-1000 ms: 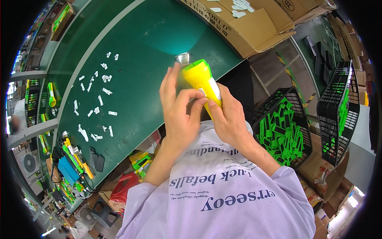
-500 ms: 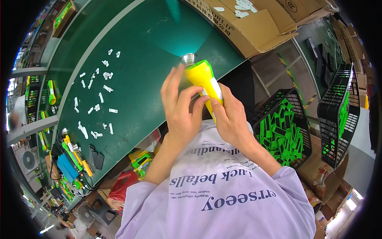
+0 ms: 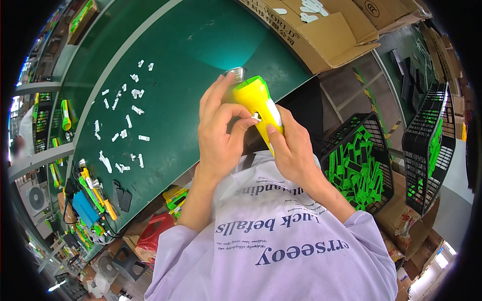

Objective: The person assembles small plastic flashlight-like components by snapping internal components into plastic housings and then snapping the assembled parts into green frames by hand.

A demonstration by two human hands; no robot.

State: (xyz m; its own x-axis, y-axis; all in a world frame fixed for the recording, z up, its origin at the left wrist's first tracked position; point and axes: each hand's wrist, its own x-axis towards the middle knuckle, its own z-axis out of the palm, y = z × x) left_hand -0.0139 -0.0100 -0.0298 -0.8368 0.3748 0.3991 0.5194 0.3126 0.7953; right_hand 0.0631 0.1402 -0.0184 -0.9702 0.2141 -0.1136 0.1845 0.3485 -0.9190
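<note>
A yellow flashlight body [image 3: 249, 94] with a green rim stands tilted in front of my shirt. My right hand [image 3: 293, 143] is wrapped round its lower part, thumb pressed on the side. Between thumb and index finger, my left hand [image 3: 220, 135] pinches a small white plastic piece [image 3: 255, 117] at a slot in the flashlight's side. Its other fingers reach up beside a silver reflector cup [image 3: 237, 74], which sits apart from the body at the head end. Light from the cup falls on the green table [image 3: 175, 90].
Several small white plastic pieces [image 3: 137, 110] lie scattered over the table's left. Cardboard boxes [image 3: 321, 40] stand at the far right edge. Black baskets [image 3: 389, 168] with green parts are at right. Tools and a blue device [image 3: 85, 208] lie at the lower left.
My left thumb and index finger have drawn slightly back from the flashlight, so the white piece and the slot now show. My right hand keeps its grip.
</note>
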